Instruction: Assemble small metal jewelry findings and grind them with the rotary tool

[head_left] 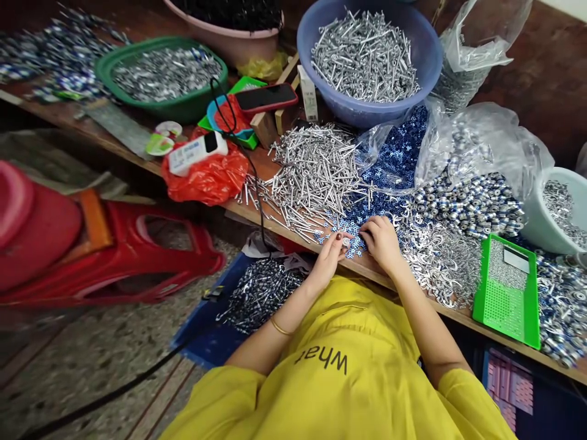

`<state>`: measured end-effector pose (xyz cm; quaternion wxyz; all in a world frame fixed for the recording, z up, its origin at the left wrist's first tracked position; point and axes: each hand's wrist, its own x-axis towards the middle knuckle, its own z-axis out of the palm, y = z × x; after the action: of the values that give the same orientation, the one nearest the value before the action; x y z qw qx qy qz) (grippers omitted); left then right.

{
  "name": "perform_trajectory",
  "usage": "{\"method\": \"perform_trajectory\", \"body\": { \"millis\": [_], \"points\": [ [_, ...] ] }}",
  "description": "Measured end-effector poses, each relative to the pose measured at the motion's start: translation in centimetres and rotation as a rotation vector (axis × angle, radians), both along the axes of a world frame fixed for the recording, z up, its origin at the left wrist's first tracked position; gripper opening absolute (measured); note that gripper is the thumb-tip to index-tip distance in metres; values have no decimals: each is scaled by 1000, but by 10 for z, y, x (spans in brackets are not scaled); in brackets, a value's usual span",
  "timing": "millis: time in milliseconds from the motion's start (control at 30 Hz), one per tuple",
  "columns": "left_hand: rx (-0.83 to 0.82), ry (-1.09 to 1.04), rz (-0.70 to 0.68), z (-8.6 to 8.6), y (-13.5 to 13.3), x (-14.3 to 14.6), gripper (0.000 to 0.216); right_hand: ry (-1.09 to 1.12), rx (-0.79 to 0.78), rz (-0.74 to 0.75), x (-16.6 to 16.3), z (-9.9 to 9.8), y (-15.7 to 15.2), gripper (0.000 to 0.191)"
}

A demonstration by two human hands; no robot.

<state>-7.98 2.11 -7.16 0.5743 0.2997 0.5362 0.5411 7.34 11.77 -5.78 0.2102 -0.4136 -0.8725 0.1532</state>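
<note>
My left hand (328,258) is closed at the bench edge, with a small round silver part (345,242) between thumb and fingers. Just to its right, my right hand (381,242) reaches down with bent fingers into small blue star-shaped pieces (356,245). Its fingertips are pressed together, and whatever they pinch is too small to make out. Beyond both hands lies a pile of silver eye-ended pins (316,174). More blue pieces (398,150) spill from a clear bag behind. Silver hook-shaped parts (424,256) lie right of my right hand.
A purple basin (316,79) of silver pins and a green basin (160,110) stand behind. Blue-and-silver cylinders (477,201) and a green tray (504,311) are on the right. A black cable (260,208) hangs over the bench edge. A red stool (183,263) stands left.
</note>
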Motion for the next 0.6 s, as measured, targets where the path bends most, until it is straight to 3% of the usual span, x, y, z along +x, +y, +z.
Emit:
{"method": "perform_trajectory", "body": {
  "millis": [133, 200, 300, 500, 600],
  "points": [
    [1, -42, -40, 5, 1, 10, 49, 431, 23, -102, 6, 14, -21, 14],
    [-27, -56, -51, 7, 1, 16, 49, 509, 29, -39, 9, 18, -36, 13],
    [-59, -126, -57, 9, -2, 24, 48, 515, 65, 65, 11, 17, -53, 18],
    [-101, -222, -114, 11, -13, 32, 48, 452, 245, 110, 20, 12, -69, 20],
    [-108, -149, -141, 12, -16, 30, 49, 453, 147, 125, 28, 22, -74, 20]
  ]
}}
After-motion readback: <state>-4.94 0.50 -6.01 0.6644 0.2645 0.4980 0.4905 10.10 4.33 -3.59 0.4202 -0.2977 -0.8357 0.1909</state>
